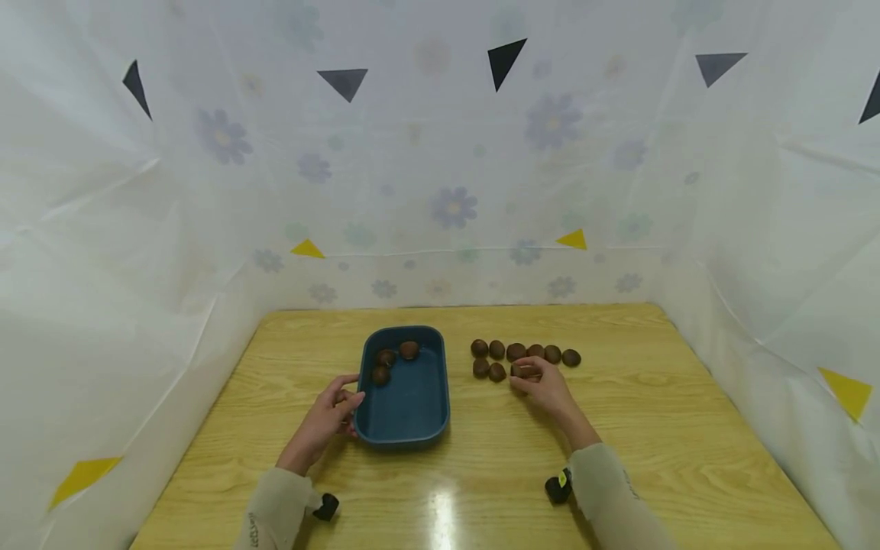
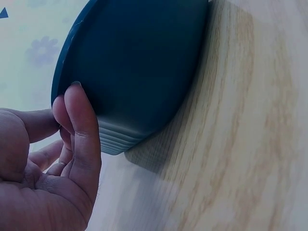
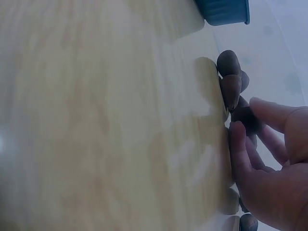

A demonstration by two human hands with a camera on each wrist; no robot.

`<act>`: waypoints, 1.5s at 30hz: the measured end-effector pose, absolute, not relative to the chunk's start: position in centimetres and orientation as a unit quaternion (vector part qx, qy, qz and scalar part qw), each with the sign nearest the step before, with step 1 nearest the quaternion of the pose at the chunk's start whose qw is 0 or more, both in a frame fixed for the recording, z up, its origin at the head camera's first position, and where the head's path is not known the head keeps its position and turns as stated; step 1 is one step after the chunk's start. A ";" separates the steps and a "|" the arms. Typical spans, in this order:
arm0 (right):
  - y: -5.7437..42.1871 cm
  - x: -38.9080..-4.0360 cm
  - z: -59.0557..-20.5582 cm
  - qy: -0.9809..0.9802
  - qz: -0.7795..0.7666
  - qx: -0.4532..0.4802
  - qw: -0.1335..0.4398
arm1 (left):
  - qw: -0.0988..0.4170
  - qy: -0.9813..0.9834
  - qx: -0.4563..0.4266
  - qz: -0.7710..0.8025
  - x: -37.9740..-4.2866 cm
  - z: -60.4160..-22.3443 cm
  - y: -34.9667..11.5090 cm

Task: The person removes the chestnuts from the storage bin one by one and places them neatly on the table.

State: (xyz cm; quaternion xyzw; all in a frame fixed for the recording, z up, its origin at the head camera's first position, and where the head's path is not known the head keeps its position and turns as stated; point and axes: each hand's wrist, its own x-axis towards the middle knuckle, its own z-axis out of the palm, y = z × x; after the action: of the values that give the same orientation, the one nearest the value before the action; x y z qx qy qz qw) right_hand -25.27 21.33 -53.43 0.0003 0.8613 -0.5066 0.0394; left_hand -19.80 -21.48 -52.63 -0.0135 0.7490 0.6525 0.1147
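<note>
A deep blue rectangular tray [image 1: 406, 441] stands on the wooden table, with several brown chestnuts [image 1: 409, 351] at its far left inside. My left hand [image 1: 325, 418] grips the tray's left wall, thumb at the rim and fingers against the outside; the left wrist view shows the fingertips on the wall [image 2: 139, 62]. To the right of the tray, chestnuts lie in two rows, a longer far row [image 1: 516, 352] and a shorter near row [image 1: 481, 368]. At the right end of the near row, my right hand [image 1: 548, 389] pinches one chestnut [image 3: 246, 120] between thumb and fingers.
The wooden table [image 1: 660, 451] extends in front of and to both sides of the hands. White flowered sheeting [image 1: 454, 153] hangs behind and at both sides, with black and yellow triangles on it. Each wrist carries a small black device [image 1: 558, 486].
</note>
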 end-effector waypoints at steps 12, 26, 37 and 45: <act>21.0 -25.7 -54.0 0.862 -0.506 -0.006 0.042 | 0.117 0.745 -0.013 0.656 -19.7 -52.9 -21.6; 21.2 -25.8 -53.6 0.858 -0.512 -0.006 0.049 | 0.118 0.740 -0.011 0.662 -19.7 -52.9 -21.6; 21.4 -25.9 -53.4 0.874 -0.484 0.008 0.039 | 0.122 0.739 -0.004 0.663 -20.0 -52.8 -21.6; 21.3 -26.0 -53.6 0.880 -0.474 -0.005 0.033 | 0.117 0.741 -0.011 0.661 -19.9 -52.8 -21.7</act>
State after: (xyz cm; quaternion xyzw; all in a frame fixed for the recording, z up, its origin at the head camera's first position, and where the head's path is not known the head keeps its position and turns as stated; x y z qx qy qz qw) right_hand -25.97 21.29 -53.58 -0.0054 0.8798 -0.4741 0.0335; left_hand -19.89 -21.71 -52.85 -0.0109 0.7410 0.6611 0.1173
